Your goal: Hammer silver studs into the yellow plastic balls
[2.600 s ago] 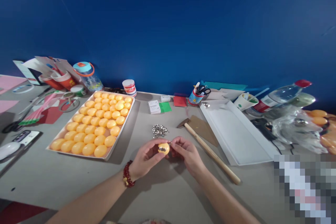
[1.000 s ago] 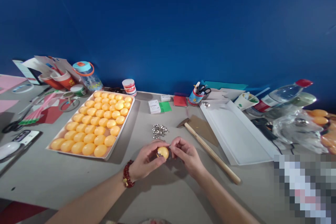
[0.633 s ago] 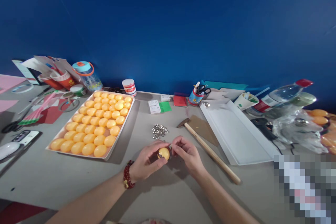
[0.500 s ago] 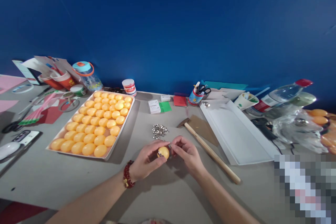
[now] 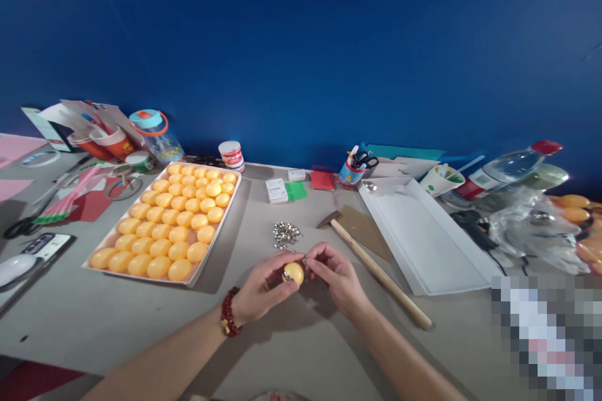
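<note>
A yellow ball (image 5: 295, 272) held between two bare hands, low over a grey tabletop (image 5: 277, 354).

The left hand (image 5: 261, 288) curls snugly around the ball, silvery bits (image 5: 286, 276) showing on its left side; the right hand (image 5: 336, 272), just beside it, pinches thumb and forefinger together, on what I cannot tell. Working neatly here probably calls for a light, steady left grip and precise right fingertips. Just beyond lies a pile of silver pieces (image 5: 286, 235); a tray of yellow balls (image 5: 204, 262) sits left, a hammer (image 5: 380, 274) right. A blue wall (image 5: 301, 56) rises behind.
</note>
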Action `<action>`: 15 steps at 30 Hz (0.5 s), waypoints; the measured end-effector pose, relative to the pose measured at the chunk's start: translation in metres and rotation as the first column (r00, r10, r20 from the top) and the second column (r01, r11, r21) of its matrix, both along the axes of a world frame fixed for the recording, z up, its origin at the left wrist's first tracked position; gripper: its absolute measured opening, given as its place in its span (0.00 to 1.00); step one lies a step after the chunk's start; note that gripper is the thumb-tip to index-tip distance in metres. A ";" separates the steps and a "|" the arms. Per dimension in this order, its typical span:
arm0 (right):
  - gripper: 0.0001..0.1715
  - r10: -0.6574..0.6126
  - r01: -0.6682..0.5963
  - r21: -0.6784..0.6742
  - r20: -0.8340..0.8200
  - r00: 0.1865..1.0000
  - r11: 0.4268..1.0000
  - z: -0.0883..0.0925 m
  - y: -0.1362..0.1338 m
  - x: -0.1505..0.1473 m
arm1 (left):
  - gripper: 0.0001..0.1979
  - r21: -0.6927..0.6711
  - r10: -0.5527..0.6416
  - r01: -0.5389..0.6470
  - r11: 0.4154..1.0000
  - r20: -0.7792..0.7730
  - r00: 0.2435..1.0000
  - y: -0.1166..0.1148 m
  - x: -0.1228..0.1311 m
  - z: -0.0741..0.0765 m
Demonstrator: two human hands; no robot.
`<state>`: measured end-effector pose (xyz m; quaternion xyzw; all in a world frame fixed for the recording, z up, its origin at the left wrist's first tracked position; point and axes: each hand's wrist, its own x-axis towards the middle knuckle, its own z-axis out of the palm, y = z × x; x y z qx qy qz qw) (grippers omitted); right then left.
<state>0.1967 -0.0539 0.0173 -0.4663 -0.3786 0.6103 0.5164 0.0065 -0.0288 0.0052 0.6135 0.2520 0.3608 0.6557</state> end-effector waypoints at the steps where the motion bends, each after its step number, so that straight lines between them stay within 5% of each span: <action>1: 0.17 -0.003 0.003 -0.007 -0.003 1.000 1.000 0.001 0.000 0.000 | 0.21 -0.032 0.000 0.001 0.999 0.020 1.000 0.000 0.000 -0.001; 15: 0.19 0.221 -0.225 -0.026 -0.117 0.968 0.974 0.009 -0.007 0.000 | 0.18 -0.117 0.062 -0.042 0.992 0.168 0.984 0.002 0.006 -0.006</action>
